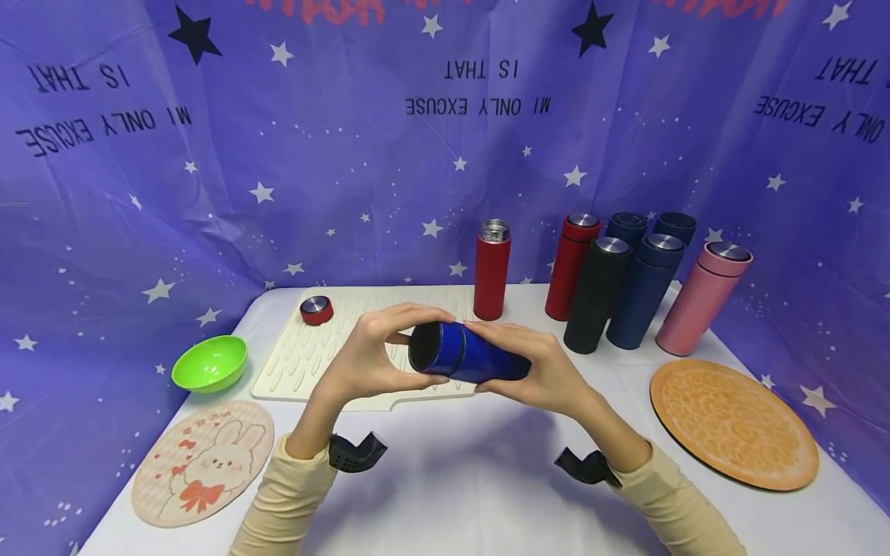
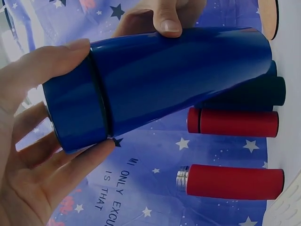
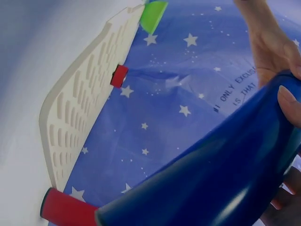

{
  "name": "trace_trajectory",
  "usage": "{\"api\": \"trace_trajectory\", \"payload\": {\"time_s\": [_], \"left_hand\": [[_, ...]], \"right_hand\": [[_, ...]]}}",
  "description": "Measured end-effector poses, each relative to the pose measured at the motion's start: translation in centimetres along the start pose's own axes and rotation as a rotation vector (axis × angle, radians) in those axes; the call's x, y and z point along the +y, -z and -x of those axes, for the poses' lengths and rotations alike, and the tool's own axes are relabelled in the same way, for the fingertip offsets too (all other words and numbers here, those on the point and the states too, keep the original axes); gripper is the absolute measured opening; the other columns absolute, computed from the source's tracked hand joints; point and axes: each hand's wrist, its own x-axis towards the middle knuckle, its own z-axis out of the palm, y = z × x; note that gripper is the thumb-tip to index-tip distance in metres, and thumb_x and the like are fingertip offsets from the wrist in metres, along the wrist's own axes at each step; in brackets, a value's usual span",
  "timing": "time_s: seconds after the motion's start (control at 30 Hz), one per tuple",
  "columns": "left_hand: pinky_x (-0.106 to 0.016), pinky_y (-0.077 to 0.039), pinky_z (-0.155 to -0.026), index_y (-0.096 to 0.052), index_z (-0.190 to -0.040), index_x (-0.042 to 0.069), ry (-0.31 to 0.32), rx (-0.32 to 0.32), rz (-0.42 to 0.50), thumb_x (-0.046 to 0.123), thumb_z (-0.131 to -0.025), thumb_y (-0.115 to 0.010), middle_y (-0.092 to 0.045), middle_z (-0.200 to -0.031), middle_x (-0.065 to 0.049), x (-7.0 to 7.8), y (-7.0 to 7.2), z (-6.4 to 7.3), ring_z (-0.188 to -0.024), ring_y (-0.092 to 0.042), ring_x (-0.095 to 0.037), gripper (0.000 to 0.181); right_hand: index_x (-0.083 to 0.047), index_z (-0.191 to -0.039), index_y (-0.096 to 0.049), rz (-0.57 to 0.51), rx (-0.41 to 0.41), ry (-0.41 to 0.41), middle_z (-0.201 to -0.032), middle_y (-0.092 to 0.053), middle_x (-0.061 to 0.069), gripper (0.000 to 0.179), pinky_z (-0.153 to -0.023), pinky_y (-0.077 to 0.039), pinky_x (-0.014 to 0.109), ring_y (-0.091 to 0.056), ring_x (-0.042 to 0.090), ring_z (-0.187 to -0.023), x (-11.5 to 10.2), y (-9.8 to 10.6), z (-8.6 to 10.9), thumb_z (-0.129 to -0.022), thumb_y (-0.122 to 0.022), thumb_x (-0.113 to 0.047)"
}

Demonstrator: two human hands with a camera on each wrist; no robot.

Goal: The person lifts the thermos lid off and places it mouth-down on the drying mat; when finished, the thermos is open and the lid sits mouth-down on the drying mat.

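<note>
A blue thermos (image 1: pixel 487 357) lies almost level in the air between both hands, its lid end toward the left. My left hand (image 1: pixel 371 347) grips the lid (image 2: pixel 75 101), thumb on one side and fingers on the other. Around the body of the thermos, my right hand (image 1: pixel 538 361) holds with thumb and fingers. In the left wrist view a dark seam runs between lid and body, and the lid sits on the body. Behind the hands stands a red thermos (image 1: pixel 490 278) with a bare metal neck; a red lid (image 1: pixel 316 311) rests on the cream ridged mat (image 1: pixel 288 371).
Several capped thermoses stand at the back right, among them a black one (image 1: pixel 594 301) and a pink one (image 1: pixel 702 301). An orange round mat (image 1: pixel 737 425) lies at right. A green bowl (image 1: pixel 208 367) and a rabbit-print mat (image 1: pixel 208 467) are at left.
</note>
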Motion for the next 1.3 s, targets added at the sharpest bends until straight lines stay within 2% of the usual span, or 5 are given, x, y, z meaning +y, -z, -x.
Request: {"api": "trace_trajectory", "payload": {"time_s": [0.4,0.73,0.93,1.13,1.3], "left_hand": [[-0.025,-0.058,-0.069,-0.061,-0.126,0.012,0.258,0.065,-0.068,0.028,-0.071,-0.087,-0.066,-0.117,-0.002,-2.1,-0.8,1.1,-0.092,-0.067,-0.015,0.063],[-0.038,-0.041,-0.106,-0.058,-0.130,0.009,0.081,-0.132,-0.016,0.012,-0.071,-0.087,-0.054,-0.135,-0.005,-2.2,0.1,1.1,-0.128,-0.048,-0.022,0.066],[-0.034,-0.053,-0.091,-0.060,-0.128,0.009,0.118,-0.096,0.008,0.013,-0.071,-0.087,-0.059,-0.129,-0.005,-2.3,-0.1,1.1,-0.121,-0.053,-0.021,0.063],[-0.026,-0.058,-0.071,-0.061,-0.123,0.015,0.287,-0.018,-0.006,0.026,-0.074,-0.086,-0.064,-0.116,0.001,-2.4,-0.7,1.1,-0.098,-0.064,-0.015,0.056],[-0.026,-0.057,-0.076,-0.058,-0.127,0.017,0.332,-0.034,-0.005,0.031,-0.076,-0.084,-0.062,-0.121,0.003,-2.7,-1.0,1.1,-0.099,-0.063,-0.014,0.059]], "right_hand": [[-0.013,-0.138,-0.055,0.310,0.116,0.121,-0.134,-0.057,0.011,0.077,-0.094,-0.050,0.045,-0.058,0.030,-0.117,-0.3,-0.9,0.0,-0.068,-0.088,-0.018],[-0.012,-0.139,-0.054,0.164,0.026,0.025,-0.133,-0.059,0.007,0.084,-0.094,-0.050,0.044,-0.058,0.027,-0.118,0.0,-0.4,0.2,-0.064,-0.091,-0.015],[-0.009,-0.138,-0.055,0.155,0.021,0.011,-0.130,-0.060,0.008,0.085,-0.088,-0.054,0.044,-0.062,0.028,-0.112,0.0,-0.2,0.3,-0.062,-0.092,-0.014],[-0.011,-0.137,-0.055,0.301,0.038,0.056,-0.131,-0.059,0.008,0.083,-0.087,-0.054,0.046,-0.061,0.029,-0.113,0.0,-0.2,0.3,-0.063,-0.092,-0.020],[-0.012,-0.137,-0.056,0.343,0.037,0.056,-0.130,-0.060,0.009,0.083,-0.088,-0.053,0.046,-0.061,0.030,-0.113,0.0,0.0,0.3,-0.063,-0.092,-0.022]]}}
